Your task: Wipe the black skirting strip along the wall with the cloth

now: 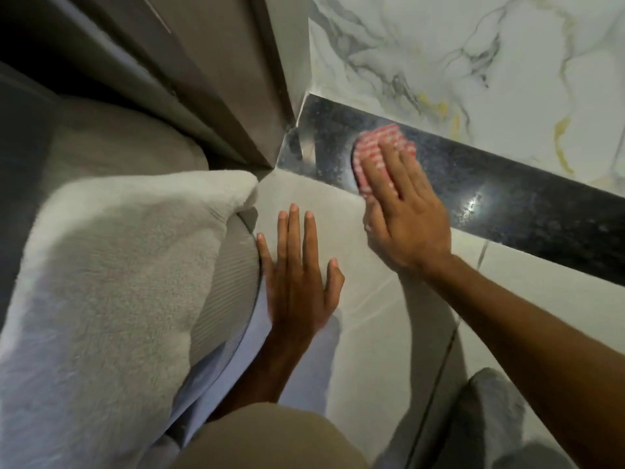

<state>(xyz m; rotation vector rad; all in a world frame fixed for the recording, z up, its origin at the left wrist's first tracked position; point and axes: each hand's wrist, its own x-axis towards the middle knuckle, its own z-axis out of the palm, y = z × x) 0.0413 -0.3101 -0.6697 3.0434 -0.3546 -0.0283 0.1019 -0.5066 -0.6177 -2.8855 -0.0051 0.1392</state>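
The black speckled skirting strip (507,194) runs along the foot of the marble wall, from the corner at the upper middle down to the right edge. A pink-and-white checked cloth (378,138) is pressed flat against the strip near its left end. My right hand (402,214) lies over the cloth with fingers stretched out, holding it against the strip. My left hand (299,275) rests flat on the grey floor tile, fingers apart, holding nothing.
A white fluffy blanket (111,282) hangs over a grey ribbed cushion (225,292) at the left, close to my left hand. A grey door frame (257,96) meets the strip at the corner. White marble wall (473,55) above. A grey furry thing (487,407) lies at the lower right.
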